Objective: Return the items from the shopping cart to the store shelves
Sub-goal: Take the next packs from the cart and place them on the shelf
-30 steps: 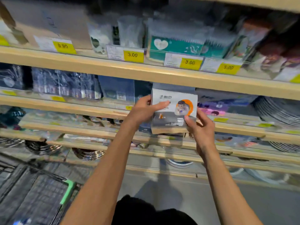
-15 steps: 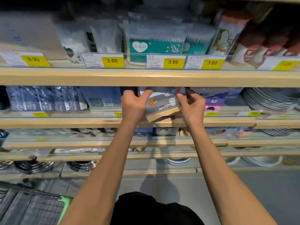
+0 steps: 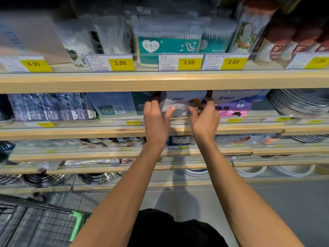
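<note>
A white and grey packet point(image 3: 182, 104) with an orange circle on its front stands on the second wooden shelf point(image 3: 110, 130), between a blue packet point(image 3: 114, 106) and a white and purple packet point(image 3: 235, 106). My left hand point(image 3: 156, 120) grips its left edge, thumb on the front. My right hand point(image 3: 204, 120) grips its right edge in the same way. The packet's top goes under the shelf above. The shopping cart point(image 3: 41, 223), dark wire mesh with a green handle part, is at the lower left.
The top shelf point(image 3: 160, 81) carries cotton swab packs point(image 3: 169, 43) behind yellow price tags. Stacked metal plates point(image 3: 299, 104) fill the right end of the second shelf. Lower shelves hold more packets, metal racks and bowls. Grey floor lies below.
Both hands have pushed the packet up and back from in front of the shelf edge into the row on the second shelf, and it now stands upright there.
</note>
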Action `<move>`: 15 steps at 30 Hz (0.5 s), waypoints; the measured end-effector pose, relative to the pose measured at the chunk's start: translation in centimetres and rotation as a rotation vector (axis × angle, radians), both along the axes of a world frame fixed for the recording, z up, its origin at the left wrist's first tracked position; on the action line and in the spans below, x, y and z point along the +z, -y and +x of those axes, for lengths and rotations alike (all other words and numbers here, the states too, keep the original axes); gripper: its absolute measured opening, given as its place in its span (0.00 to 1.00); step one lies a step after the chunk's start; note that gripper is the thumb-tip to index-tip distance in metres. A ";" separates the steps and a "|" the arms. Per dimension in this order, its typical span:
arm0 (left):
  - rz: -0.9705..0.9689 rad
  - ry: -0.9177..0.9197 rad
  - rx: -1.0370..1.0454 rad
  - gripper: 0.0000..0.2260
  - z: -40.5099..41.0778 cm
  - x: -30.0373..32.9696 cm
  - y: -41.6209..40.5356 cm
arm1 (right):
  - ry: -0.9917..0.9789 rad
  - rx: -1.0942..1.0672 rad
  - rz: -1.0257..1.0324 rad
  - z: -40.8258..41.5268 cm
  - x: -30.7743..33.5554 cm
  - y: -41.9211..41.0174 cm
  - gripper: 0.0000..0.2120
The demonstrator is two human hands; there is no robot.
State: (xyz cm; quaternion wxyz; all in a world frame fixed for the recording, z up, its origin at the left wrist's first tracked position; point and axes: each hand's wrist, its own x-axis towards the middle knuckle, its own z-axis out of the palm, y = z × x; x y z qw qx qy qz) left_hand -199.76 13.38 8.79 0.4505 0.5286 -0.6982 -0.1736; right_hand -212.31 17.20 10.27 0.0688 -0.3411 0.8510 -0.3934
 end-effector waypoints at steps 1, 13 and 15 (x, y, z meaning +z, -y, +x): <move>0.015 0.000 0.026 0.17 0.3 -0.4 -0.1 | -0.003 0.001 -0.011 0.0 0.0 -0.2 0.18; 0.203 0.200 0.016 0.13 -1.6 -0.3 1.9 | -0.195 0.059 -0.064 -2.5 -0.4 -1.5 0.11; 0.177 0.354 0.040 0.16 -1.4 0.1 2.1 | -0.241 0.127 -0.037 -2.6 -0.2 -1.4 0.13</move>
